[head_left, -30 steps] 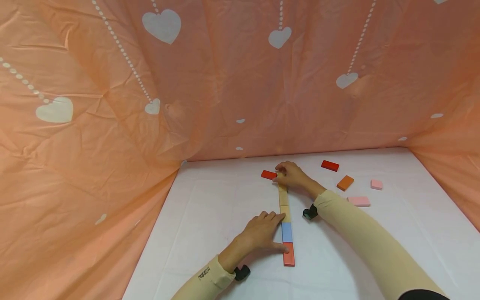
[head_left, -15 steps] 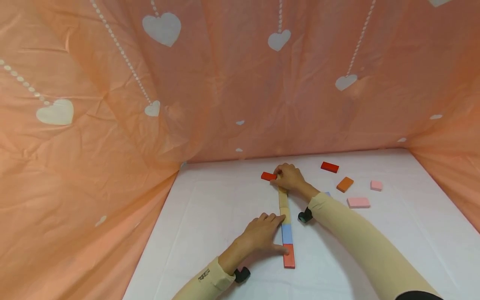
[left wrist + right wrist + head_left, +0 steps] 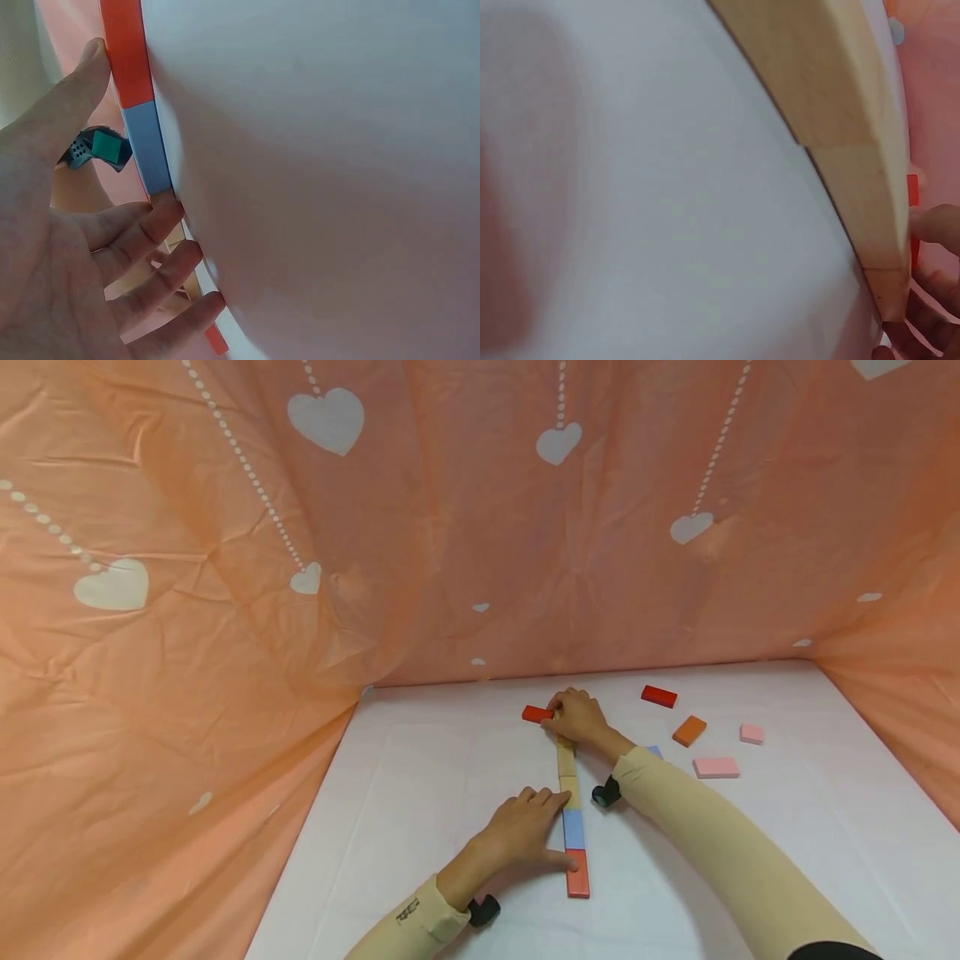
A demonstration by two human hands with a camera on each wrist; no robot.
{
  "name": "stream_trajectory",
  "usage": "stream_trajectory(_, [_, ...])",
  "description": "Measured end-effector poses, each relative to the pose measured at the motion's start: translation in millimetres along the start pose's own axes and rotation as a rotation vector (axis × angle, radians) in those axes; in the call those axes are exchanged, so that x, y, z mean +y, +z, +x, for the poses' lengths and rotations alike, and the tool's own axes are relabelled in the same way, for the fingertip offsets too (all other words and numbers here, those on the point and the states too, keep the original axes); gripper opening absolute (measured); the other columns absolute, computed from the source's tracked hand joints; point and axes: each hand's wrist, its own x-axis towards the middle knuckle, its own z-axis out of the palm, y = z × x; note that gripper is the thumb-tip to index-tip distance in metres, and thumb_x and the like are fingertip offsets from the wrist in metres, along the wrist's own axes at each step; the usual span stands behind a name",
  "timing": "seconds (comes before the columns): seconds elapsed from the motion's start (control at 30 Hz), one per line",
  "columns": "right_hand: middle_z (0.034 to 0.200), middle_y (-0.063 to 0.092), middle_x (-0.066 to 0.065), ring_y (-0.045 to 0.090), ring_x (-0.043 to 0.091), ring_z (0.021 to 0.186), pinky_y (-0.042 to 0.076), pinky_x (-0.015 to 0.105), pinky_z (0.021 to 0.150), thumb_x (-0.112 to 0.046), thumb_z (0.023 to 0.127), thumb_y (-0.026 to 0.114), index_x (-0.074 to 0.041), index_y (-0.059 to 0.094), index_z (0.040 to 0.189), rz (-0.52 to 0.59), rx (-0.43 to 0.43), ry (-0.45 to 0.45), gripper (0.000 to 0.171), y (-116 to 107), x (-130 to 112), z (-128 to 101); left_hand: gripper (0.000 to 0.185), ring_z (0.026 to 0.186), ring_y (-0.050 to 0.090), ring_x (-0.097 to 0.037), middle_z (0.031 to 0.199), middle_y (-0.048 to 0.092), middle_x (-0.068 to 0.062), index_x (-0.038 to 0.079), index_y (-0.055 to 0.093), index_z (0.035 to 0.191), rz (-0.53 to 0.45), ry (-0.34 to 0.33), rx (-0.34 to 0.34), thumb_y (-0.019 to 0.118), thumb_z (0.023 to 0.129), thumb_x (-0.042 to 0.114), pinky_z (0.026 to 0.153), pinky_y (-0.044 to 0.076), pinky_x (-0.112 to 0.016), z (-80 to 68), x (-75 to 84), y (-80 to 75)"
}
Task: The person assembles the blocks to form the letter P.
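A straight row of flat blocks runs away from me in the head view. Nearest is a red block [image 3: 578, 883], followed by a blue block [image 3: 573, 829] and several plain wooden blocks [image 3: 566, 763]. My left hand [image 3: 513, 828] lies along the row's left side, thumb at the red block and extended fingertips by the wooden part. Around the far-end wooden block [image 3: 889, 294] curl the fingers of my right hand [image 3: 581, 717], partly hiding it. Beside that hand, a second red block [image 3: 533, 714] juts left from the row's end.
To the right on the white cloth [image 3: 435, 752] lie a dark red block [image 3: 659, 696], an orange block [image 3: 689, 731], a small pink block [image 3: 752, 733] and a longer pink block [image 3: 716, 767]. A blue block [image 3: 655, 752] peeks from behind the right sleeve. An orange curtain [image 3: 480, 527] closes the back.
My right wrist and forearm have shifted slightly left, uncovering part of the blue block behind the sleeve. The right fingers stay at the row's far end, and the left hand keeps its place.
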Motion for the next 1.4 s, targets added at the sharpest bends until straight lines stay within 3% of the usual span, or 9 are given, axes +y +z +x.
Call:
stream_trajectory(0.27, [0.121, 0.067, 0.021, 0.059, 0.035, 0.11, 0.052, 0.049, 0.103, -0.023, 0.098, 0.079, 0.004, 0.071, 0.12, 0.274, -0.042, 0.064, 0.036, -9, 0, 2, 0.105, 0.134, 0.056, -0.022, 0.15, 0.06, 0.0, 0.02, 0.046, 0.163, 0.002, 0.008, 0.018, 0.079, 0.081, 0.077, 0.104, 0.052, -0.039, -1.1, -0.1, 0.4])
stream_trajectory(0.4, [0.126, 0.067, 0.022, 0.06, 0.039, 0.117, 0.051, 0.052, 0.107, -0.021, 0.099, 0.078, 0.003, 0.071, 0.122, 0.344, -0.034, 0.069, 0.034, -19, -1, 2, 0.105, 0.133, 0.056, -0.021, 0.149, 0.06, 0.0, 0.02, 0.046, 0.163, 0.006, 0.007, 0.02, 0.079, 0.081, 0.077, 0.104, 0.052, -0.038, -1.1, -1.0, 1.4])
stream_trajectory(0.67, [0.118, 0.068, 0.02, 0.059, 0.037, 0.11, 0.052, 0.049, 0.098, -0.018, 0.098, 0.078, 0.002, 0.072, 0.125, 0.283, 0.01, -0.023, 0.034, -37, 7, -4, 0.105, 0.133, 0.056, -0.022, 0.15, 0.06, -0.001, 0.019, 0.046, 0.163, 0.009, 0.008, 0.016, 0.079, 0.081, 0.076, 0.103, 0.052, -0.038, -1.0, -1.3, 1.9])
stream_trajectory(0.97, [0.116, 0.069, 0.02, 0.062, 0.037, 0.107, 0.054, 0.049, 0.094, -0.013, 0.099, 0.076, 0.003, 0.071, 0.125, 0.235, -0.003, -0.076, 0.031, -56, 31, -17, 0.105, 0.132, 0.056, -0.022, 0.149, 0.06, 0.0, 0.019, 0.046, 0.163, -0.006, 0.004, 0.008, 0.08, 0.081, 0.076, 0.102, 0.052, -0.037, -2.0, 0.0, -0.2])
stream_trajectory(1.4, [0.121, 0.068, 0.017, 0.061, 0.035, 0.11, 0.052, 0.05, 0.101, -0.012, 0.104, 0.071, 0.001, 0.07, 0.129, 0.213, -0.111, -0.046, 0.029, -74, 61, -28, 0.105, 0.13, 0.056, -0.021, 0.148, 0.06, 0.0, 0.018, 0.046, 0.162, -0.017, -0.008, -0.003, 0.081, 0.081, 0.074, 0.103, 0.052, -0.036, -0.6, 2.6, -0.5])
